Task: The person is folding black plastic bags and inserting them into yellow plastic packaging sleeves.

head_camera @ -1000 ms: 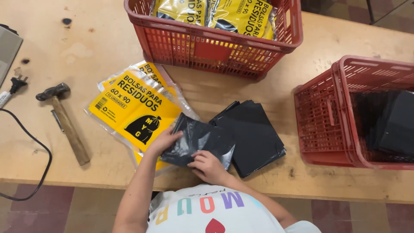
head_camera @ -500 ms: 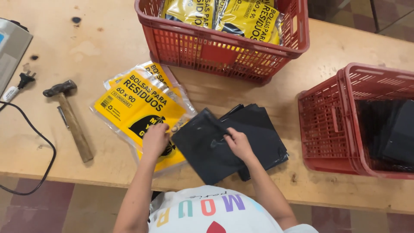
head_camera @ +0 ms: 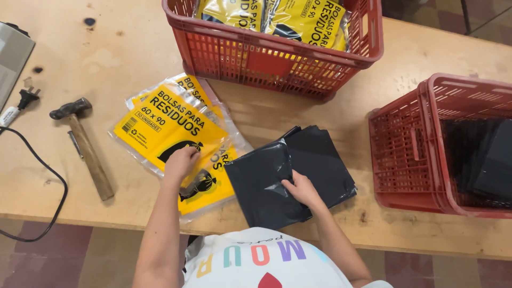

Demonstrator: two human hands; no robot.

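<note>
Your left hand point(head_camera: 180, 161) lies flat, fingers spread, on the top yellow printed plastic packet point(head_camera: 168, 125) of a small stack near the front edge of the wooden surface point(head_camera: 128, 48). Your right hand point(head_camera: 300, 188) presses open-palmed on a stack of folded black plastic bags point(head_camera: 314, 160), just right of the packets; neither hand grips anything. Left of the packets lies a wooden-handled hammer point(head_camera: 85, 146). One red plastic basket point(head_camera: 277, 58) with more yellow packets stands behind, another red basket point(head_camera: 410, 154) at the right edge.
</note>
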